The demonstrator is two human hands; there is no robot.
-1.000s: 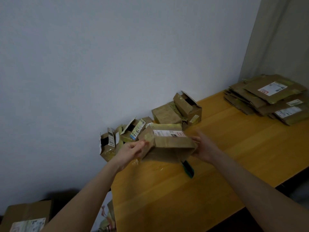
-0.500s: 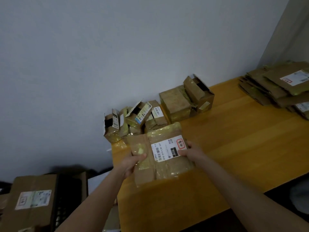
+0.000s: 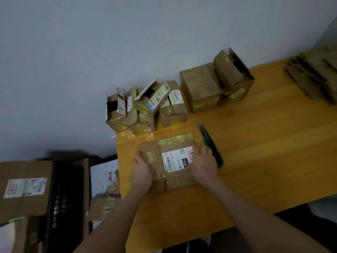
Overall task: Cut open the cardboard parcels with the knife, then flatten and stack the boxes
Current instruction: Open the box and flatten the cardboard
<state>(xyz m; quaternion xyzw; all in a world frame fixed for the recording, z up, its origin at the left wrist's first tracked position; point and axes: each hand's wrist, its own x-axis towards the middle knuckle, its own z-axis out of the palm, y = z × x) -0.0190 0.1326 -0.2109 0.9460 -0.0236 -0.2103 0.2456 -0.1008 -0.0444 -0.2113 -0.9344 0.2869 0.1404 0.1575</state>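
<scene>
Pressing the box (image 3: 176, 143) flat at the near left of the table (image 3: 264, 152), we want even weight on the creases — left hand (image 3: 143, 173) and right hand (image 3: 203, 166) lie on it, fingers straight and spread, clamping nothing (knife (image 3: 211, 145) just right of them).

The left arm (image 3: 116, 221) and right arm (image 3: 255, 214) are stretched forward, bare, converging slightly; the left hand (image 3: 143, 173) is laid palm-down, thumb spread to the right; the right hand (image 3: 204, 165) is laid palm-down too, fingers held nearly straight, pointed ahead.
</scene>
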